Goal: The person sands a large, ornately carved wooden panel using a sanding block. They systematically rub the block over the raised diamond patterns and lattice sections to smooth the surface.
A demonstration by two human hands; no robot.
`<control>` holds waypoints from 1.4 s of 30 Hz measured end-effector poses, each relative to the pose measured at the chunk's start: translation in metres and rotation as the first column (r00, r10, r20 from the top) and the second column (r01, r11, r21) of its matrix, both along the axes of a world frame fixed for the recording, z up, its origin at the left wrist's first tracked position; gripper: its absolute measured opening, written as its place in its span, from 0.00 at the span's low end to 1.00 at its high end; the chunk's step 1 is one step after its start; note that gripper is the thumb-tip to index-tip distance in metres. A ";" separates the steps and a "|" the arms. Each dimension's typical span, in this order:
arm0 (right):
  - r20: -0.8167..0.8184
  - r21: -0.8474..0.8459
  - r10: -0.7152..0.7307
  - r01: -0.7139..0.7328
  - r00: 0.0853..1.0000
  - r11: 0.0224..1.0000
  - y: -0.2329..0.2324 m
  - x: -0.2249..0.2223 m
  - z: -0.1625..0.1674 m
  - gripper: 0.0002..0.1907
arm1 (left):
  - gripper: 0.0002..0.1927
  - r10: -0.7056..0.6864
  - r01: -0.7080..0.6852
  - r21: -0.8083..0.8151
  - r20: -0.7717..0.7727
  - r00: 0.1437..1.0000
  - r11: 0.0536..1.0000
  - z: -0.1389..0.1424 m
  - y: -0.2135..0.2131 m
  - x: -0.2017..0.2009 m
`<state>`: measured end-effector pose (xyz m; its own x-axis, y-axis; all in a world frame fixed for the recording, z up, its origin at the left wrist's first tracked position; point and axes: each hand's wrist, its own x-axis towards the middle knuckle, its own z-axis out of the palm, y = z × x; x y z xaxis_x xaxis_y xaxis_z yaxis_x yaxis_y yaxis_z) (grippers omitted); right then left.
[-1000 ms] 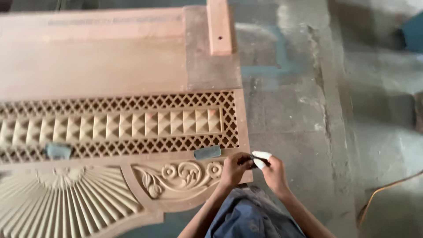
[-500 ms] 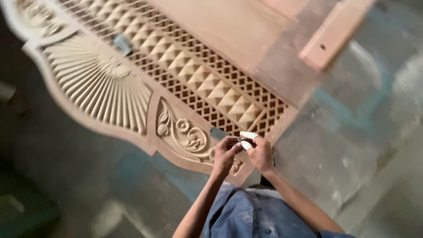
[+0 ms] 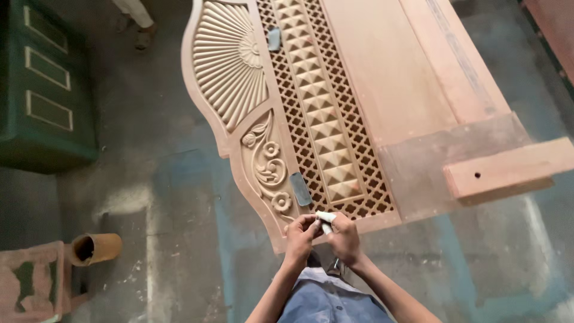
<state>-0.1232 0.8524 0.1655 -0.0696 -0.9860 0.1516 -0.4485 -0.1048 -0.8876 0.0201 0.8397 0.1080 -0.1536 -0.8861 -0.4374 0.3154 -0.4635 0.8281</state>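
At the carved wooden panel's [image 3: 335,107] near corner, both hands, left [image 3: 301,234] and right [image 3: 344,238], pinch a small, light, pliable folded sandpaper piece [image 3: 326,218] by its ends.

Soft, dim daylight seems to fall from above; the left floor [image 3: 119,179] sits darker, edges slightly blurred, no glare.

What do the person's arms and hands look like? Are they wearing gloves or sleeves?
No gloves. Both the left hand and the right hand are bare, and both forearms are uncovered as far as the picture shows, with no sleeves in view. I can see no watch or bracelet; rings are too small to tell. Below the arms is blue-grey clothing.
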 end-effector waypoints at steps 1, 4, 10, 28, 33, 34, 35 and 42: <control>0.002 -0.017 0.010 -0.010 1.000 1.000 -0.001 -0.001 0.000 0.18 | 0.10 0.025 -0.025 -0.001 -0.009 1.000 1.000 -0.001 0.000 -0.002; 0.028 -0.044 0.007 -0.006 1.000 0.999 -0.007 -0.006 0.002 0.18 | 0.09 0.036 -0.040 -0.044 -0.088 0.995 0.998 -0.003 -0.006 -0.008; 0.073 0.108 0.015 -0.023 0.997 0.994 -0.033 -0.028 -0.002 0.15 | 0.08 -0.040 0.044 -0.105 0.041 0.998 0.994 -0.012 -0.034 -0.026; -0.222 -0.101 0.152 -0.177 0.963 0.979 -0.075 -0.106 -0.052 0.15 | 0.10 -0.085 0.085 -0.055 0.010 0.996 0.995 -0.049 -0.067 -0.085; -0.176 0.064 0.167 -0.158 0.970 0.985 -0.100 -0.149 -0.073 0.11 | 0.11 0.183 -0.184 -0.004 0.119 0.976 0.983 -0.055 -0.070 -0.077; -0.195 0.077 0.203 -0.192 0.960 0.978 -0.107 -0.157 -0.079 0.11 | 0.11 0.263 -0.268 0.005 0.170 0.950 0.963 -0.056 -0.068 -0.074; -0.210 0.097 0.240 -0.224 0.948 0.970 -0.110 -0.164 -0.086 0.12 | 0.11 0.336 -0.349 0.017 0.227 0.914 0.937 -0.058 -0.064 -0.071; -0.155 0.114 0.573 -0.562 0.805 0.819 -0.116 -0.153 -0.138 0.14 | 0.10 0.526 -0.575 0.079 0.319 0.789 0.814 -0.076 -0.009 -0.075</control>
<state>-0.2767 0.7365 0.0280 0.5272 -0.8484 0.0471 -0.4727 -0.3389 -0.8134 -0.0552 0.8310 0.0317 0.4836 -0.6950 -0.5321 0.3348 -0.4148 0.8461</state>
